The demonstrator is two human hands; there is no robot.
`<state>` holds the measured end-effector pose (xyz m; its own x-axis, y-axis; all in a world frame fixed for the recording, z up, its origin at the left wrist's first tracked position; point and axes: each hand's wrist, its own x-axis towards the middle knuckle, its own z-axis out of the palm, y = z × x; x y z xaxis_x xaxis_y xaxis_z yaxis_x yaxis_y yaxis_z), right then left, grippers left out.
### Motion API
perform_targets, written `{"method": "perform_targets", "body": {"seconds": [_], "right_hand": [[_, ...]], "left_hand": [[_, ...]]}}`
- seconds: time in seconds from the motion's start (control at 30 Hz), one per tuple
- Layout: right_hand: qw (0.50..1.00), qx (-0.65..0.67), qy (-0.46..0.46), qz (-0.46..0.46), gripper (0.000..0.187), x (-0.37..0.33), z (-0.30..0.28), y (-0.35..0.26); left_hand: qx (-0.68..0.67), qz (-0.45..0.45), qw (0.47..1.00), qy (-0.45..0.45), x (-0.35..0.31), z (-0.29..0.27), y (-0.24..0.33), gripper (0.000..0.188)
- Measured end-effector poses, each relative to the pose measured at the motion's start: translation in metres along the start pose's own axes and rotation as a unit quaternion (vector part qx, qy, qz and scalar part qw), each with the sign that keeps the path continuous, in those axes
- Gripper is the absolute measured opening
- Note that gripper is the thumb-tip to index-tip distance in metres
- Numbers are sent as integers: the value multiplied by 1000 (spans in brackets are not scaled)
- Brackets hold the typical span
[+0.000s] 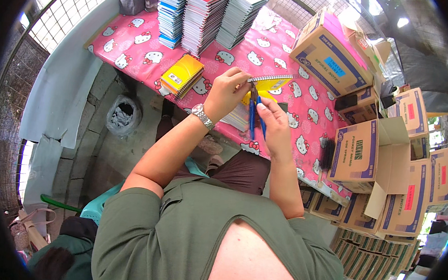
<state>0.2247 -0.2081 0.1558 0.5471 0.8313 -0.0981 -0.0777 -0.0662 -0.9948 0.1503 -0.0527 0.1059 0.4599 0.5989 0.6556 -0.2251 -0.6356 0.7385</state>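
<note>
My left hand, with a silver wristwatch on its wrist, grips the spiral edge of a yellow spiral notebook held above the table. My right hand holds blue-handled pliers whose tip meets the notebook's wire binding. Under the hands lies a pile of more notebooks. A small stack of yellow spiral notebooks sits to the left on the pink cartoon-cat tablecloth.
Tall stacks of spiral notebooks stand at the table's far side. Cardboard boxes crowd the right, one open box near my right elbow. A black brush lies at the table edge. A grey bag sits on the floor at left.
</note>
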Motion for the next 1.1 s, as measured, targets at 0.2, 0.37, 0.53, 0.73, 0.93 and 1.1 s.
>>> {"method": "perform_targets", "body": {"seconds": [0.2,0.37,0.53,0.73,0.93,1.1], "right_hand": [[975,-96,116,-164,33,9,-35,43],[898,-373,218,-78,41,17,-132,177],[794,-551,223,-131,43,16,-172,203],[563,-666,449,196,35,2,-311,191],[600,-688,385,136,30,-26,-348,201],[635,-669,366,126,22,-49,-370,195]], "left_hand": [[-14,-136,978,160,0,-33,-41,18],[-55,-328,924,187,-16,-130,-121,27],[383,-273,875,113,-47,-145,-159,30],[497,-220,832,113,-41,-137,-135,32],[193,157,952,-176,-3,-37,-13,31],[282,228,839,-405,-3,6,9,27]]}}
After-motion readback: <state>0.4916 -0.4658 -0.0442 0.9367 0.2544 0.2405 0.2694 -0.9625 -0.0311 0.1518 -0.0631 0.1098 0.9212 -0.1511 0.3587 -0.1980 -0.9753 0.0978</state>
